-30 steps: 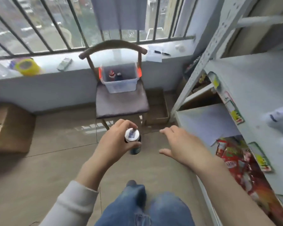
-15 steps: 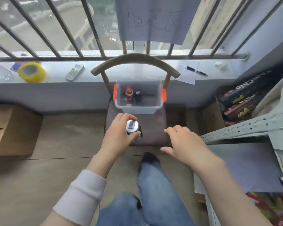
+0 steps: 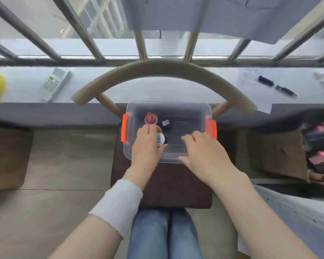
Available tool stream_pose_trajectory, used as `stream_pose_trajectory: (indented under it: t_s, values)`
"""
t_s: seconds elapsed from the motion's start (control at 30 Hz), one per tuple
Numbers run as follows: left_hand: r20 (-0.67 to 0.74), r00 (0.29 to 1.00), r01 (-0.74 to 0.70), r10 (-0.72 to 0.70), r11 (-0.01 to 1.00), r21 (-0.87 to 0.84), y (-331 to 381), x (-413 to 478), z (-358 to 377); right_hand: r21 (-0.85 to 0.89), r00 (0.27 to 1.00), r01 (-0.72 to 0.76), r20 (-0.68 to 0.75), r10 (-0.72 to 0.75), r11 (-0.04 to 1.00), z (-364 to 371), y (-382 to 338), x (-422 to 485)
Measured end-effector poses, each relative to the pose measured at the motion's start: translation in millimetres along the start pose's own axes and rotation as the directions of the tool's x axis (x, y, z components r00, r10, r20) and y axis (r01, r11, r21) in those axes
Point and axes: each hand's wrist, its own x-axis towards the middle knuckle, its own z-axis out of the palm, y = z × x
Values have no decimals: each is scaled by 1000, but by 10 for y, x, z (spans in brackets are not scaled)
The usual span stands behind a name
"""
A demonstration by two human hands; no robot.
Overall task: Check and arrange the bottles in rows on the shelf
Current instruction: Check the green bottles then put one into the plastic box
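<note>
Your left hand point(image 3: 148, 146) grips the white-capped bottle point(image 3: 160, 138) upright, long axis vertical and cap facing you, over the clear bin point(image 3: 168, 104) on the chair point(image 3: 166, 186). Your right hand point(image 3: 204, 152) hovers beside it, fingers relaxed, holding nothing.

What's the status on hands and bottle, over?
Left hand grips white-capped bottle over clear bin. Right hand open, over bin's near edge. Red-capped bottle close beyond left hand.
</note>
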Motion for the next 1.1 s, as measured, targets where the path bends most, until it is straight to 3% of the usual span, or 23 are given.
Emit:
stream_pose_trajectory:
  t_s: [0.3,0.67,0.93,1.1]
  values:
    - [199,980,-71,28,974,213,-360,612,552,65,1000,23,4,-23,998,458,162,673]
    - [234,971,-108,44,957,270,-349,629,650,102,1000,13,-4,-12,995,486,293,709]
    - [182,982,-124,58,919,374,-11,270,-85,46,999,-12,-35,14,999,271,261,135]
    - [338,932,-292,135,830,475,495,-447,-697,44,993,-110,-47,112,993,46,150,-701]
